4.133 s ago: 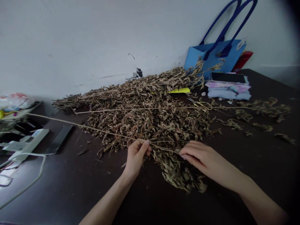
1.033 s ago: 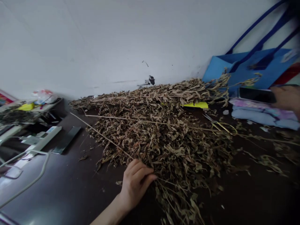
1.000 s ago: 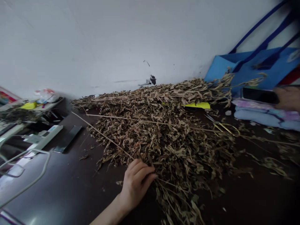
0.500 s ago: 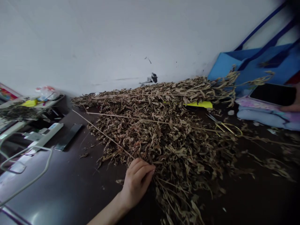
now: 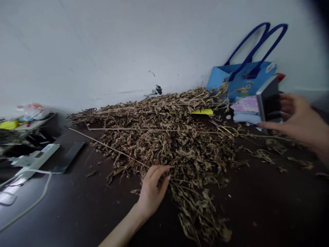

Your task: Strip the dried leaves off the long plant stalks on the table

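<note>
My left hand [image 5: 151,192] is closed in a pinch round a dried plant stalk [image 5: 110,148], at the front of a heap of dried leafy plants [image 5: 174,144]. The stalk's bare end points up to the left. Its leafy end [image 5: 203,214] trails down to the right of my hand. At the right, my right hand [image 5: 300,120] grips a smartphone [image 5: 271,103] tilted up on edge above the dark table. Folded cloth [image 5: 246,111] lies just behind the phone. Gold-handled scissors [image 5: 224,130] lie at the heap's right side.
A blue bag [image 5: 239,77] with dark blue handles leans against the wall. Something yellow [image 5: 203,112] sticks out under the bundle at the back. On the left are a power strip [image 5: 38,159], a white cable [image 5: 42,192] and a dark flat slab [image 5: 69,157].
My right hand has lifted the phone off the folded cloth and tipped it upright. My left hand keeps hold of the stalk, its fingers slightly shifted. The view has swung to the right.
</note>
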Demonstrator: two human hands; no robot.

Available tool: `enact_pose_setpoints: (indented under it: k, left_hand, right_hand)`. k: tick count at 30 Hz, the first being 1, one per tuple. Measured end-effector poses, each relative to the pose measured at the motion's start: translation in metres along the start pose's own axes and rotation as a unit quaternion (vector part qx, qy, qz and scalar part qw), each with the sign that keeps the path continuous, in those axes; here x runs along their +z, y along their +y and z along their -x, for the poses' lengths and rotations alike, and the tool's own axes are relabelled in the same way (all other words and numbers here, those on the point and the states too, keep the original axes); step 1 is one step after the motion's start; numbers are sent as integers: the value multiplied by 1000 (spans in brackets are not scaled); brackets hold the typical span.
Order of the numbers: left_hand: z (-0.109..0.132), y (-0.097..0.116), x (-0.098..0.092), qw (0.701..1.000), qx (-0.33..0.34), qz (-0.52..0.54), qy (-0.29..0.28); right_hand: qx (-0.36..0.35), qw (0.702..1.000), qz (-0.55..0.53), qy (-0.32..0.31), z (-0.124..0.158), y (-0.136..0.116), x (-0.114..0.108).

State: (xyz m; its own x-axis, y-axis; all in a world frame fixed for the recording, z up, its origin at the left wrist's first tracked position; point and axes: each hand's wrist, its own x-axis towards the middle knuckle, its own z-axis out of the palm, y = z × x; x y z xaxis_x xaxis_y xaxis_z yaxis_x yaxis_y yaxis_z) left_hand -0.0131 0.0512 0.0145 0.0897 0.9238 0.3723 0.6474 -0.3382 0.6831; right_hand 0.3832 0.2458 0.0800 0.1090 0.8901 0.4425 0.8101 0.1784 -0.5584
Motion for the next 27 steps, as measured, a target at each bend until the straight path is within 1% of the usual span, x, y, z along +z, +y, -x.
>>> enact_pose_setpoints:
  k: [1,3,4,6,8,9,10,11,13,14,16,18,20,22,27]
  left_hand:
    - [0,0,0,1000,-2,6,-3]
    - [1,1,-2,1000,-6,18,-6]
    - [1,2,-3,1000,-8,26,-6]
    - [0,4,-6,998,-16,56,-7]
    - [-1,8,-9,991,-38,124,-18]
    - [-1,10,-10,983,-56,175,-31]
    - [-1,11,-10,968,-76,235,-49]
    - [0,13,-10,946,-97,300,-67]
    - [1,15,-7,888,-131,433,-85]
    - [2,16,-4,854,-145,492,-83]
    - [3,16,1,792,-177,580,-67]
    - [3,16,5,746,-223,625,-47]
    - [1,16,7,721,-267,639,-18]
    - [-1,15,5,708,-294,642,4]
    - [-2,12,3,673,-324,664,-8]
  right_hand:
    - [-10,998,-55,-16,15,-14,5]
    - [-36,991,-116,-57,44,-39,15]
    - [-48,987,-131,-83,57,-52,20]
    - [-52,978,-145,-143,80,-79,31]
    - [-42,962,-153,-221,100,-108,41]
    - [-38,952,-173,-251,109,-122,47]
    - [-37,938,-190,-288,117,-134,54]
    - [-37,927,-200,-315,125,-145,60]
    - [-35,911,-215,-350,138,-163,73]
    - [-33,906,-221,-359,144,-169,79]
    - [-32,904,-233,-357,154,-178,88]
    - [-37,902,-252,-349,162,-183,93]
    - [-41,890,-284,-353,168,-185,94]
    - [-22,871,-326,-368,171,-185,93]
    - [97,806,-443,-381,175,-179,90]
